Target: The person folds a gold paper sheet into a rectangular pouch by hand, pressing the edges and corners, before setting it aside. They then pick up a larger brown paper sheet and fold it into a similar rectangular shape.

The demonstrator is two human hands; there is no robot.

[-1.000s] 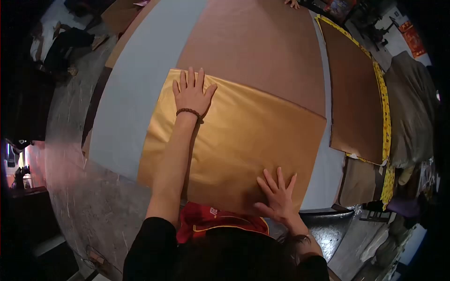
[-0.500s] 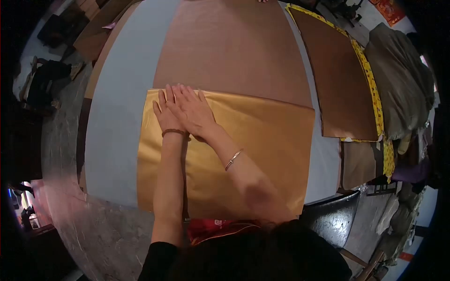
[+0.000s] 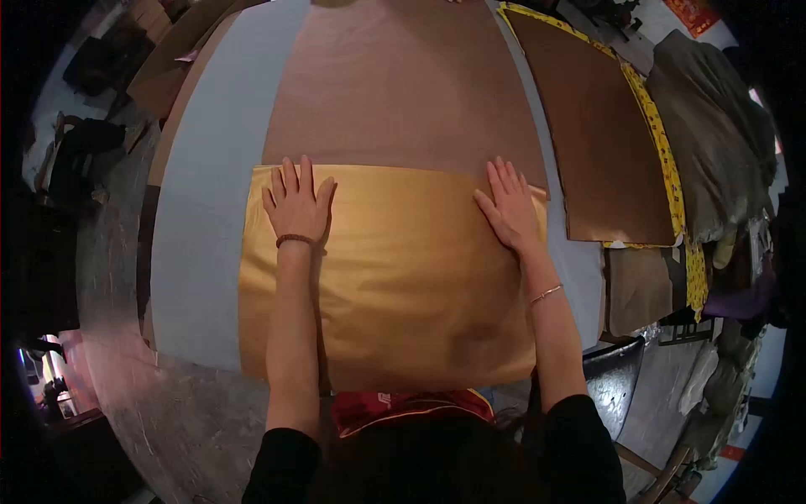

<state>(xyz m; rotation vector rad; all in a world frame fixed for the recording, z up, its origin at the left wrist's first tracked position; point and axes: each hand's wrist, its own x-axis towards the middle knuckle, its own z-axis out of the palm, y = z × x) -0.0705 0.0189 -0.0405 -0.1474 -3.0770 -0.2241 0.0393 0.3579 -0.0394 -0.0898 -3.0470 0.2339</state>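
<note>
1. A grey stone-like floor [image 3: 201,420] borders the left side of the covered worktop [image 3: 201,185].
2. The gold sheet [image 3: 403,286] lies at the near edge, over the brown sheet [image 3: 403,84], which stretches away beyond it.
3. The left hand [image 3: 298,210] rests near its far left corner, fingers spread.
4. The right hand [image 3: 512,210] rests near the far right corner, thumb apart, other fingers closer together.

table [image 3: 145,252], grey sheet [image 3: 210,168], brown sheet [image 3: 403,84], gold sheet [image 3: 411,277]
</note>
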